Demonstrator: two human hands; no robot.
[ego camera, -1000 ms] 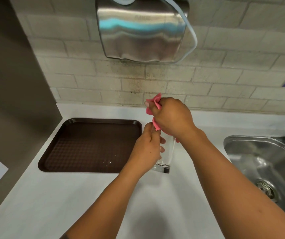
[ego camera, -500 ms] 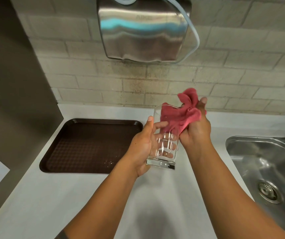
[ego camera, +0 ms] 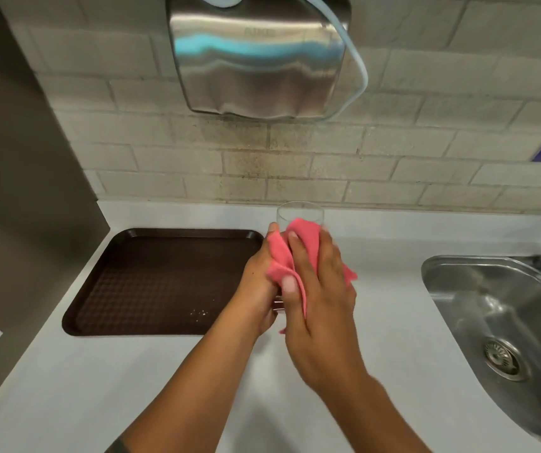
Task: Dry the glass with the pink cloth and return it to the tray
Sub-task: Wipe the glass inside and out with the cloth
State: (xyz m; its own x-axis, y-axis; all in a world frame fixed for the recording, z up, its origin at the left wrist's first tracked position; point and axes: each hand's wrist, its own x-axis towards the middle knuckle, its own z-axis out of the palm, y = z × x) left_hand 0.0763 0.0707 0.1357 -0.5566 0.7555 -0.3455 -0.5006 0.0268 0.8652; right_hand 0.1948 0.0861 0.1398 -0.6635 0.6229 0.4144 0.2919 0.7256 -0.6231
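A clear drinking glass [ego camera: 300,212] is held upright above the white counter, only its rim showing above my hands. My left hand [ego camera: 257,282] grips its left side. My right hand [ego camera: 319,289] presses the pink cloth [ego camera: 282,259] around the glass's near and right side, covering most of the wall. The brown tray [ego camera: 164,279] lies flat on the counter just left of my hands, with a few water drops near its front right part.
A steel sink [ego camera: 504,325] with a drain is set into the counter at the right, its tap at the far right edge. A steel hand dryer [ego camera: 259,60] hangs on the brick wall above. A grey panel stands at the left.
My right hand pulled the cloth out of the glass's mouth and now wraps it around the outside. The glass stays in my left hand.
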